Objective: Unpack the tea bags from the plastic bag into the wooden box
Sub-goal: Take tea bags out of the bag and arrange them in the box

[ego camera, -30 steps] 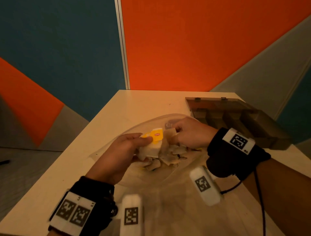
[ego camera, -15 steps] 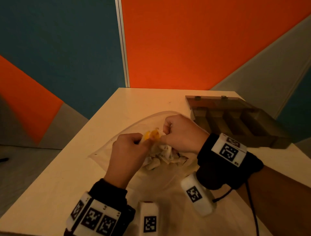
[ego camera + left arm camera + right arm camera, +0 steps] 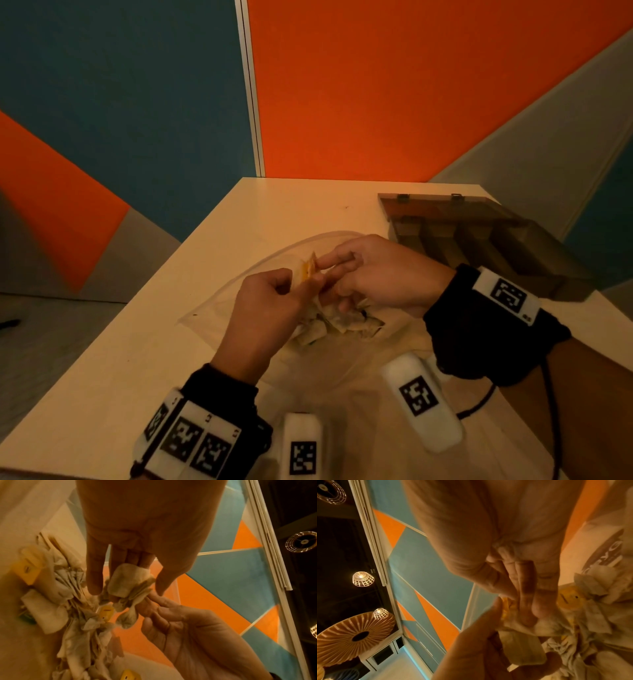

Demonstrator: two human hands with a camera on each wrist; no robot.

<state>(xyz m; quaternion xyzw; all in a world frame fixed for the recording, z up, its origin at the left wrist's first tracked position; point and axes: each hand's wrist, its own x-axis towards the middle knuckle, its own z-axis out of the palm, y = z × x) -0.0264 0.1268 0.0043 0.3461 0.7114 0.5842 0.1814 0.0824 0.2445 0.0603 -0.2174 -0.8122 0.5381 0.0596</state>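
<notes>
A clear plastic bag (image 3: pixel 236 291) lies on the table with a pile of tea bags (image 3: pixel 342 323) in its mouth. Just above the pile, my left hand (image 3: pixel 303 282) pinches a pale tea bag (image 3: pixel 127 580) between fingers and thumb. My right hand (image 3: pixel 327 269) meets it from the right and pinches the same clump at its yellow tag (image 3: pixel 507 603). More tea bags hang tangled below by their strings, some with yellow tags (image 3: pixel 106 612). The wooden box (image 3: pixel 479 240) stands open at the back right, its compartments dark and apart from both hands.
The pale table (image 3: pixel 144 342) ends at the left and far edges, with bare surface left of the bag. Orange and blue wall panels (image 3: pixel 376 85) rise behind it. A black cable (image 3: pixel 479 404) runs from my right wrist.
The hands have come together above the pile. The yellow tag, earlier held flat in my left hand, is now pinched between both. My right hand has gone from a fist to a fingertip pinch.
</notes>
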